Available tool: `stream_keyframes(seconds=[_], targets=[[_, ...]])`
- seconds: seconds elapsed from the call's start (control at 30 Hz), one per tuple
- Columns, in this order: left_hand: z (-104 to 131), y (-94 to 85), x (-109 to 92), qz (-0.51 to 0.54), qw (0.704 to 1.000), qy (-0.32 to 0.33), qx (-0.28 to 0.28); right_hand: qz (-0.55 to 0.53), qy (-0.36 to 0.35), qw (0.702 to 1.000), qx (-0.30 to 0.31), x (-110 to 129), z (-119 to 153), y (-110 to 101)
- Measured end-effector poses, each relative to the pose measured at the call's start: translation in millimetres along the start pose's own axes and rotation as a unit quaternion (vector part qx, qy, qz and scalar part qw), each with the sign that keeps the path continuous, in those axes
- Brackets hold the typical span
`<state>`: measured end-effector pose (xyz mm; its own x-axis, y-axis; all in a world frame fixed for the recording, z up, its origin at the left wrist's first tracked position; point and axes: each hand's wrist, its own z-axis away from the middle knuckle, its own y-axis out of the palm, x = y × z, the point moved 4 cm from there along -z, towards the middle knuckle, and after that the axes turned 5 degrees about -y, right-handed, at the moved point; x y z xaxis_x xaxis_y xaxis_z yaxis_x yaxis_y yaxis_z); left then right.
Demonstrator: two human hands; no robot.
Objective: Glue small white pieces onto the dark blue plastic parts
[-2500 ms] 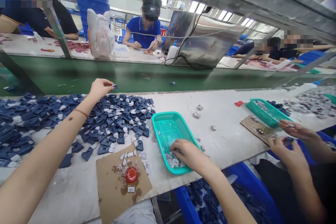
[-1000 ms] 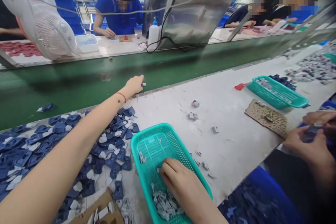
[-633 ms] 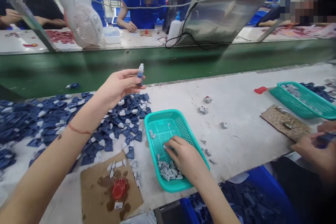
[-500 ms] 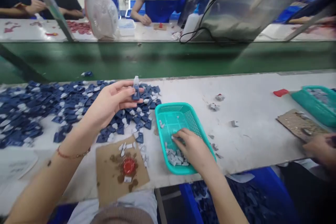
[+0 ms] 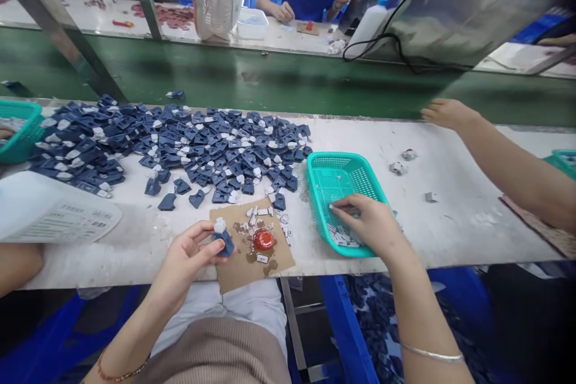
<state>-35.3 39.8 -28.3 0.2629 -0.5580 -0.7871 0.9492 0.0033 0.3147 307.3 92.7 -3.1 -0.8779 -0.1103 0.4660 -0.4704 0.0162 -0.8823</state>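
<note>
My left hand (image 5: pixel 189 258) pinches a dark blue plastic part with a white tip (image 5: pixel 225 242), held over the left edge of a cardboard piece (image 5: pixel 234 273). On that cardboard sit a glossy red cap-like dish (image 5: pixel 263 239), wet brown stains and several small grey-white pieces. Inside the green basket (image 5: pixel 318 216), the fingers of my right hand (image 5: pixel 375 225) are pinched together on a small pale piece (image 5: pixel 332 206). More grey-white pieces (image 5: pixel 344 236) lie in the basket below those fingers. A wide heap of blue parts with white tips (image 5: pixel 225 144) spreads behind the cardboard.
At left, a large white bottle (image 5: pixel 58 210) lies by another person's arm. A neighbour's arm (image 5: pixel 508 159) reaches over the table from the right. Pale scraps (image 5: pixel 398 168) dot the tabletop beyond the basket. Blue bins (image 5: pixel 351 330) stand below the edge. Co-workers sit across the green strip.
My left hand has come down from the heap to the cardboard, still holding the blue part. My right hand stays in the basket. The neighbour's arm now stretches toward the table's far edge.
</note>
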Motion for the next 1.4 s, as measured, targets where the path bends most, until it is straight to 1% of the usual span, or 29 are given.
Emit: stream_keyframes(seconds=[0.07,0.13,0.17,0.2,0.3,0.37,0.43,0.6,0.7,0.77,0.87,0.97,1.07,1.17,1.3,1.4], targets=[[2,-1.9,6,-0.001,1.000,0.012,0.011,0.003,-0.003,0.999,-0.052,16,6,-8],[3,-2.8,12,-0.003,0.999,0.026,0.019,-0.010,-0.025,0.995,-0.101,43,16,-14],[3,-2.8,16,-0.003,0.999,0.034,0.024,-0.022,-0.044,0.993,-0.109,60,21,-15],[4,-2.5,19,-0.002,0.999,0.041,0.031,-0.030,-0.067,0.993,-0.089,78,25,-12],[5,-2.0,27,0.017,0.997,0.060,0.049,-0.050,-0.136,0.989,0.002,127,32,6],[7,-2.7,31,0.032,0.996,0.065,0.056,-0.040,-0.162,0.985,0.047,149,32,20],[9,-4.3,33,0.037,0.996,0.058,0.056,-0.014,-0.175,0.982,0.076,159,29,31],[11,-7.4,30,0.025,0.997,0.044,0.055,0.057,-0.174,0.974,0.130,165,23,48],[10,-7.8,27,0.043,0.996,0.042,0.061,0.078,-0.168,0.974,0.133,166,23,51],[9,-8.3,25,0.061,0.995,0.046,0.062,0.071,-0.167,0.975,0.129,166,24,50],[10,-7.8,23,0.079,0.994,0.042,0.066,0.002,-0.144,0.984,0.108,164,23,45],[10,-3.5,21,0.080,0.993,0.038,0.077,-0.119,-0.070,0.988,0.070,158,20,33],[9,4.7,18,0.093,0.990,0.053,0.094,-0.249,0.022,0.966,0.059,156,21,25],[9,14.6,14,0.106,0.986,0.067,0.111,-0.342,0.082,0.934,0.066,162,24,22],[11,24.1,8,0.131,0.980,0.072,0.130,-0.399,0.095,0.907,0.092,176,30,23],[15,26.3,5,0.143,0.978,0.082,0.131,-0.401,0.087,0.905,0.110,183,33,24]])
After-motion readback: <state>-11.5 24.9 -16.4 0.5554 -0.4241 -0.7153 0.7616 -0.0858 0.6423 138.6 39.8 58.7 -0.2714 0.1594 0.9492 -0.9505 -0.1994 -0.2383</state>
